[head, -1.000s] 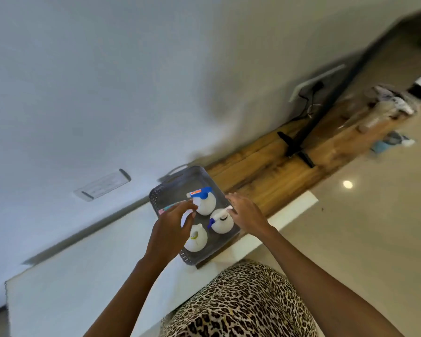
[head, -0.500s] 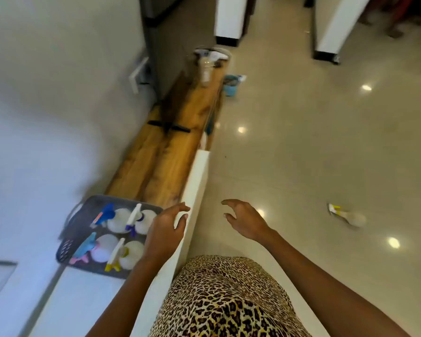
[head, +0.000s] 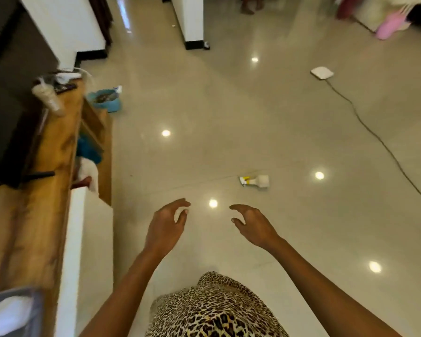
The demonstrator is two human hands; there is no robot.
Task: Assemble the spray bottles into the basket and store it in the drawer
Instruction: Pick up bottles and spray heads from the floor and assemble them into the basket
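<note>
A white spray bottle with a yellow trigger [head: 255,182] lies on its side on the shiny floor, ahead and to the right of both hands. My left hand [head: 165,227] and my right hand [head: 253,224] hover over the floor, empty, fingers spread and curled. The grey basket [head: 29,300] shows only as a corner at the bottom left on the wooden top, with a white bottle body [head: 7,317] in it. The rest of the basket is out of frame.
A long wooden cabinet [head: 34,215] with a white front [head: 78,251] runs along the left, with a dark screen on it. A blue bucket [head: 106,99] stands on the floor by its far end. A white box with a cable [head: 322,73] lies on the floor at right.
The view has swung right from the basket to the open floor. Both hands have left the basket and cabinet edge and now hang empty over the floor, nearer the fallen bottle.
</note>
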